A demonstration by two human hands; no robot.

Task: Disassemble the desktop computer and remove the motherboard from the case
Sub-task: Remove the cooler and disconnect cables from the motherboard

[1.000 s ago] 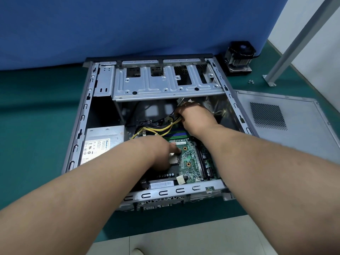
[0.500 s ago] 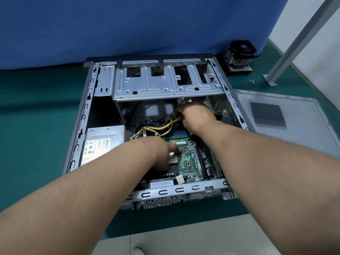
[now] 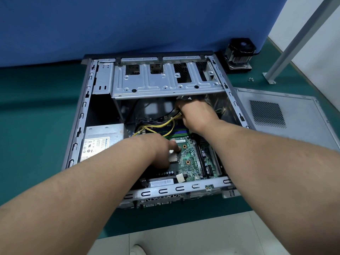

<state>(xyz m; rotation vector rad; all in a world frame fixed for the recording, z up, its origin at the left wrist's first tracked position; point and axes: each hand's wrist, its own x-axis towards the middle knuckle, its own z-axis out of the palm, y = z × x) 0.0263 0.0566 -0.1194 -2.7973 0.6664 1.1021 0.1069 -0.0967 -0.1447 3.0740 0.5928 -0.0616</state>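
Item, unchanged over the last second: our right hand (image 3: pixel 196 115) grips the yellow cable bundle (image 3: pixel 166 126) at its plug, our left hand (image 3: pixel 162 150) presses fingers on the motherboard (image 3: pixel 191 155), seated in the case (image 3: pixel 184 189); we judge the plug still unfreed.

single head view, looking forward-down, close over open case (image 3: pixel 77 137).

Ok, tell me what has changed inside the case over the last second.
Almost nothing. The right hand still grips the yellow cable bundle at the far end of the motherboard; the left hand stays pressed on the board. The case and side panel have not moved.
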